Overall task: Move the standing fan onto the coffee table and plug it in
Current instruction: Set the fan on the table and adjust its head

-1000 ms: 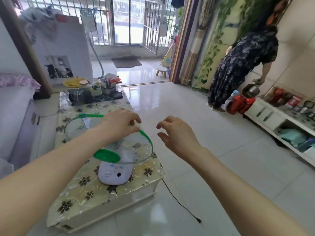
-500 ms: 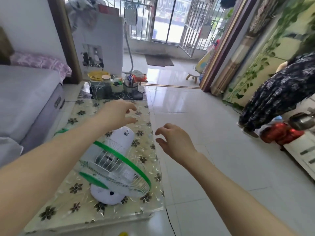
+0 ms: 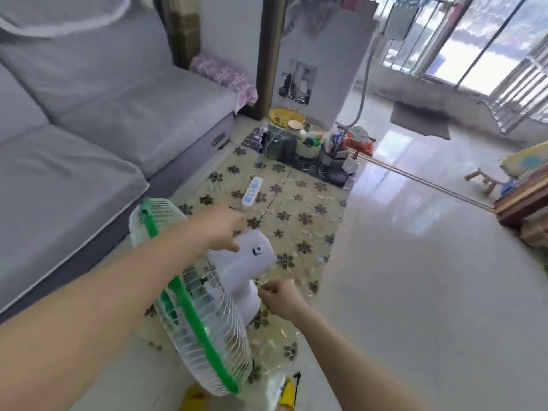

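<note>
The fan (image 3: pixel 201 295) stands on the near end of the flower-patterned desk (image 3: pixel 299 209), its green-rimmed cage toward the sofa (image 3: pixel 89 114) on the left. The left hand (image 3: pixel 219 229) rests on the fan's white motor housing, fingers loosely curled. The right hand (image 3: pixel 281 298) is nearly closed, pinched beside the fan's neck; what it holds, I cannot tell. A power strip (image 3: pixel 252 191) lies farther along.
</note>
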